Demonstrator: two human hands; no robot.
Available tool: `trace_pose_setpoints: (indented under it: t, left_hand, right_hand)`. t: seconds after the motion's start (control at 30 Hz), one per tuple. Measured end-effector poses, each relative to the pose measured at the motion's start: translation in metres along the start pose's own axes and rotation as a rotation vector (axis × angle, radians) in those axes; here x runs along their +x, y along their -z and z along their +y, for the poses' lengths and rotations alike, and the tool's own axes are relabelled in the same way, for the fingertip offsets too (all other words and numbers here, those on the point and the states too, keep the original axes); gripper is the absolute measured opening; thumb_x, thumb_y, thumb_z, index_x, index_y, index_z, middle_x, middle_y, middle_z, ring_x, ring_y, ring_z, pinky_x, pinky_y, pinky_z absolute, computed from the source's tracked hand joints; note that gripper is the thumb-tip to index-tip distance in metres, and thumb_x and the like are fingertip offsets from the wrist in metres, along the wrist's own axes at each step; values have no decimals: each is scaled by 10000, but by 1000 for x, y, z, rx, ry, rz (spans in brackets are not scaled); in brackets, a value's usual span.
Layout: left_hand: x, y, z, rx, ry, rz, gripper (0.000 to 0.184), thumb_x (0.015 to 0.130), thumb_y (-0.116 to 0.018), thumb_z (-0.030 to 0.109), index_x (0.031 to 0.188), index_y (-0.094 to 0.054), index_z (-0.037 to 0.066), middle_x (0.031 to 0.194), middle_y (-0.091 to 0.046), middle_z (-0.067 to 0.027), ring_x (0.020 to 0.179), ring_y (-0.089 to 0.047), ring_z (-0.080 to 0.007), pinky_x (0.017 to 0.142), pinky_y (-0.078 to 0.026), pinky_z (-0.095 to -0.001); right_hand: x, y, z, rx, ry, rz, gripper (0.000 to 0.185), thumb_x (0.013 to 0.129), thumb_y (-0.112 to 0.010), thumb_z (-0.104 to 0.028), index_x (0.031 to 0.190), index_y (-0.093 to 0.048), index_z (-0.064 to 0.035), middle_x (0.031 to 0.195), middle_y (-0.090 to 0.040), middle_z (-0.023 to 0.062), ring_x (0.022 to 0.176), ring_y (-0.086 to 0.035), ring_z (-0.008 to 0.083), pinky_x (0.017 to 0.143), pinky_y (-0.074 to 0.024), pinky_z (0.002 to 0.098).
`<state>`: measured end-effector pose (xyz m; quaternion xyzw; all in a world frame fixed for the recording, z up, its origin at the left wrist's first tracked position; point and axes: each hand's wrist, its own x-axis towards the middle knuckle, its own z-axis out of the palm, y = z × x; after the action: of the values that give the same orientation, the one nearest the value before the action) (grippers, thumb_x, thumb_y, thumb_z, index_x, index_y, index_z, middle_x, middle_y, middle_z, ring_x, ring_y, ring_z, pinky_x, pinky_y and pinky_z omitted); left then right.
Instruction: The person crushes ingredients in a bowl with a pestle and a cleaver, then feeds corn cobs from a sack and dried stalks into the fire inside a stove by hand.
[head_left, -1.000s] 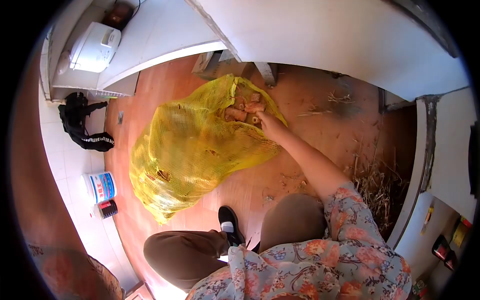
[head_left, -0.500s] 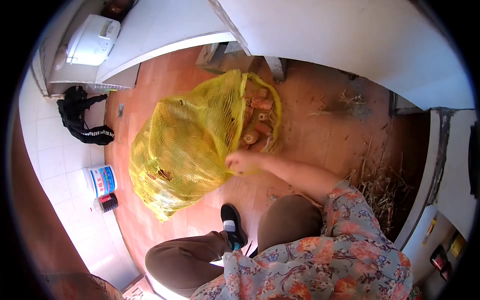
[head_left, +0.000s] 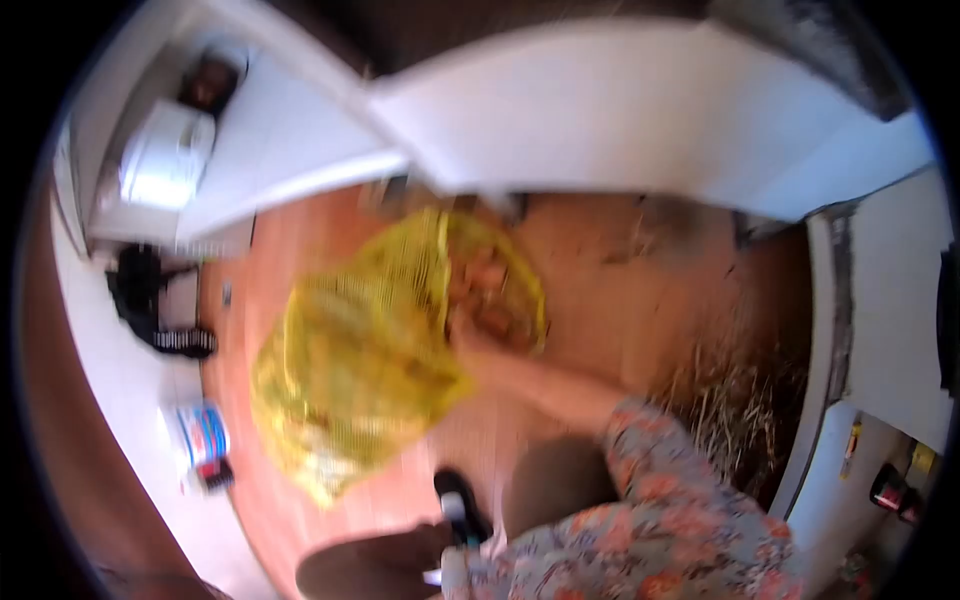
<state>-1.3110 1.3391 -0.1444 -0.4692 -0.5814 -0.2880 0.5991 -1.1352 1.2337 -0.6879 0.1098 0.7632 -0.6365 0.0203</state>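
A large yellow mesh bag (head_left: 350, 370) lies on its side on the floor, bulging, with its mouth facing right. Reddish-brown pieces that look like corn cobs (head_left: 487, 275) show inside the opening. At the lower edge of that mouth is my right hand (head_left: 468, 332), close to the cobs. Motion blur and the bag hide its fingers, so its grip cannot be made out. Only the forearm of my left arm runs down the left border; my left hand is out of view.
Dry stalks (head_left: 735, 405) are heaped on the floor at right. By the left wall stand a white tub (head_left: 197, 432) and a small dark container (head_left: 215, 475). Black cloth (head_left: 150, 300) lies farther up. White cabinets (head_left: 600, 110) border the far side. My shoe (head_left: 460, 505) is below the bag.
The view has tilted upward, so everything sits lower. My right hand has gone from the bag's edge toward the cobs in its mouth.
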Motion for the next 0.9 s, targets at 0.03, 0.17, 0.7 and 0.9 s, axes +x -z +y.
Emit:
trace_pose_setpoints:
  t: [0.03, 0.17, 0.7, 0.9]
  left_hand:
    - [5, -3, -8, 57, -7, 29, 254, 834, -397, 169, 951, -557, 10, 828, -561, -82, 759, -530, -168, 736, -398, -258]
    - [25, -9, -11, 41, -164, 68, 232, 820, -366, 109, 873, -559, -7, 799, -541, -73, 746, -502, -161, 737, -380, -235]
    - [25, -6, -6, -158, -38, -97, 133, 783, -341, 83, 740, -454, 30, 699, -447, -64, 653, -428, -154, 656, -365, -229]
    - [25, -4, 7, -68, -17, -92, 135, 782, -338, 108, 739, -451, 49, 695, -438, -84, 649, -435, -182, 645, -365, -252]
  right_hand:
    - [-4, 8, -13, 53, 110, 43, 338, 880, -279, -247, 1150, -399, -80, 1109, -447, 129, 1047, -422, 203, 870, -338, 307]
    - [7, 17, -20, -306, 281, -221, 343, 851, -340, -227, 1152, -392, -72, 1109, -453, 138, 1036, -432, 218, 860, -350, 310]
    - [-74, 146, -65, -214, -16, -231, 485, 694, -600, -298, 1070, -450, -31, 849, -581, 152, 796, -556, 258, 629, -422, 339]
    - [-167, 202, -76, 506, -211, 246, 337, 768, -543, -324, 964, -460, -64, 827, -554, 134, 700, -546, 205, 524, -429, 275]
